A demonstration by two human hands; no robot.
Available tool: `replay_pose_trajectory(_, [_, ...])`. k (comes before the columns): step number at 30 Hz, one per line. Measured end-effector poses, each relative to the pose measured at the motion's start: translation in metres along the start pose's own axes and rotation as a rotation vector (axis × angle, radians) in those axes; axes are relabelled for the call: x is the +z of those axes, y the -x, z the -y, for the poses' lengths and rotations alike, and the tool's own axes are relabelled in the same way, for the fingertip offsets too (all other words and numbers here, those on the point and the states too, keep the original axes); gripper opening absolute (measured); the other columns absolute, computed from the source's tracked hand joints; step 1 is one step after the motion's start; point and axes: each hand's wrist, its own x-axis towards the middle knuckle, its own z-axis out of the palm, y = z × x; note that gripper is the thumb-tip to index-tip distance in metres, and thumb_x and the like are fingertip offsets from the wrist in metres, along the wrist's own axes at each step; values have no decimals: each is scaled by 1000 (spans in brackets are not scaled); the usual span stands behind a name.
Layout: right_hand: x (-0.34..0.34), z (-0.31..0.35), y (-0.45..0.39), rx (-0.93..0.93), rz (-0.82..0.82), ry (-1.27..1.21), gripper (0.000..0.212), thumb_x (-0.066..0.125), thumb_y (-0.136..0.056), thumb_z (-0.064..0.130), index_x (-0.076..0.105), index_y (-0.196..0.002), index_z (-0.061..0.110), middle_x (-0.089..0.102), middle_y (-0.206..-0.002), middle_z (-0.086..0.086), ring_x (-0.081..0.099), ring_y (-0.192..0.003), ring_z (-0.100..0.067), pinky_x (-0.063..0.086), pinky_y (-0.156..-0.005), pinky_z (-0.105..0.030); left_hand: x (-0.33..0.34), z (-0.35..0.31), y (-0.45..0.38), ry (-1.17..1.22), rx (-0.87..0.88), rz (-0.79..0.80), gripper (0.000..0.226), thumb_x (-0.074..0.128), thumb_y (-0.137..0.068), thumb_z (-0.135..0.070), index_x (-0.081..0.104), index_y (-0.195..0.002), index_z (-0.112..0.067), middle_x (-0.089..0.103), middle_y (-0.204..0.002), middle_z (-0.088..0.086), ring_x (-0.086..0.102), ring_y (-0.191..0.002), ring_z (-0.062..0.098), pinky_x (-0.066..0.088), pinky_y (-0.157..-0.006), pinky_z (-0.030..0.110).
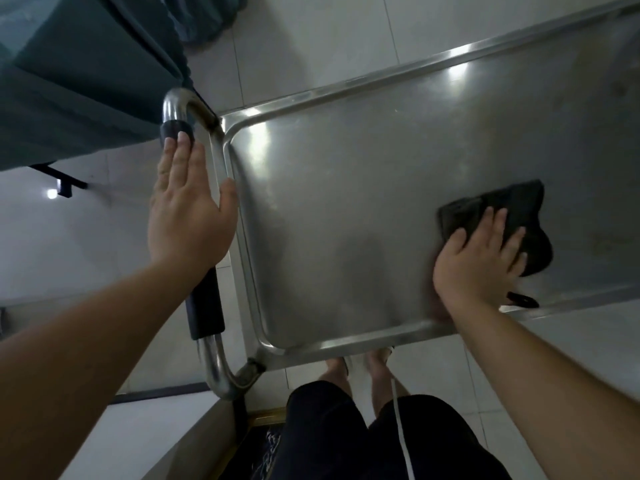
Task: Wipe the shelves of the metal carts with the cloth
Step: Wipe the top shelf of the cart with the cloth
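— What's on the cart?
— A dark cloth point(509, 216), crumpled and lying flat on the top shelf point(346, 202), out toward three o'clock.
— And the shelf itself?
— Bare steel, shiny, with a raised rim and rounded corners, and glare streaks at eleven o'clock.

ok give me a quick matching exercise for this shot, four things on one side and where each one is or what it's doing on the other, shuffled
Things:
1. left hand
2. right hand
3. dark cloth
4. teal fabric

Places or states:
A. spread on the cart's top shelf, under fingers
B. hanging at upper left, beside the cart's corner
C. fingers straight, over the cart handle
D. pressing flat on the cloth

Pairs: 1-C, 2-D, 3-A, 4-B
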Motion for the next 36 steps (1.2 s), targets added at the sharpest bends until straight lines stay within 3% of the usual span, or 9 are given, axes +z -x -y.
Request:
replay_pose_trajectory(4, [47, 83, 80, -252, 51, 8, 66, 23, -105, 48, 21, -166, 23, 15, -174, 5, 6, -161, -28, 7, -127, -53, 6, 4, -2, 6, -7, -27, 72, 27, -109, -61, 14, -169, -24, 5, -178, -4, -6, -162, 6, 4, -130, 38])
replay_pose_trajectory(9, [97, 146, 182, -894, 281, 54, 62, 29, -108, 48, 22, -165, 25, 20, -173, 6, 0, -161, -23, 6, -128, -51, 6, 7, -3, 19, 9, -31, 72, 27, -110, -59, 16, -169, -20, 6, -178, -1, -5, -162, 8, 3, -130, 36])
replay_pose_trajectory(15, [83, 126, 131, -1270, 354, 187, 61, 33, -106, 48, 27, -164, 31, 24, -171, 12, 11, -160, -19, 8, -129, -46, 0, -1, 0, 88, -5, 11, 71, 30, -110, -53, 15, -169, -17, 3, -178, 0, -7, -162, 10, 1, -130, 37])
replay_pose_trajectory(18, [46, 99, 48, -1222, 194, 237, 57, 46, -102, 45, 47, -157, 29, 42, -163, 10, 33, -155, -21, 25, -125, -48, -6, -3, 1, 90, 1, 52, 72, 30, -110, -52, 10, -170, -17, -2, -178, 0, -12, -162, 9, -3, -131, 36])
replay_pose_trajectory(20, [19, 87, -14, -1086, 137, 269, 58, 40, -102, 46, 48, -156, 28, 43, -162, 7, 36, -153, -24, 27, -123, -49, -9, -5, 0, 75, 9, 71, 73, 29, -110, -52, 8, -170, -16, -4, -178, 0, -13, -162, 10, -5, -131, 35])
replay_pose_trajectory(25, [-24, 83, -112, -452, 27, 191, 68, 21, -103, 49, 27, -165, 23, 21, -173, 5, 15, -159, -27, 13, -127, -51, -11, -5, 0, 70, 18, 93, 74, 24, -109, -54, 6, -170, -15, -7, -178, 1, -17, -161, 11, -9, -129, 34])
replay_pose_trajectory(30, [18, 157, -60, 23, -64, 0, 62, 24, -107, 45, 22, -166, 27, 13, -174, 11, 7, -161, -26, 7, -127, -53, -9, -5, 0, 66, 21, 80, 73, 23, -109, -54, 7, -170, -17, -7, -178, 0, -18, -161, 9, -10, -128, 33])
replay_pose_trajectory(33, [43, 205, 1, 26, -32, -85, 62, 29, -107, 44, 24, -166, 26, 16, -173, 10, 9, -160, -26, 9, -126, -53, -10, -5, -1, 72, 17, 74, 73, 24, -110, -54, 9, -170, -17, -7, -178, 0, -19, -160, 7, -13, -127, 29])
replay_pose_trajectory(36, [74, 231, 72, -409, 55, 2, 64, 33, -105, 46, 27, -165, 25, 23, -172, 8, 13, -160, -26, 7, -126, -51, -11, -7, 0, 79, 12, 69, 72, 27, -109, -51, 12, -170, -15, -5, -178, 1, -18, -160, 8, -13, -127, 28])
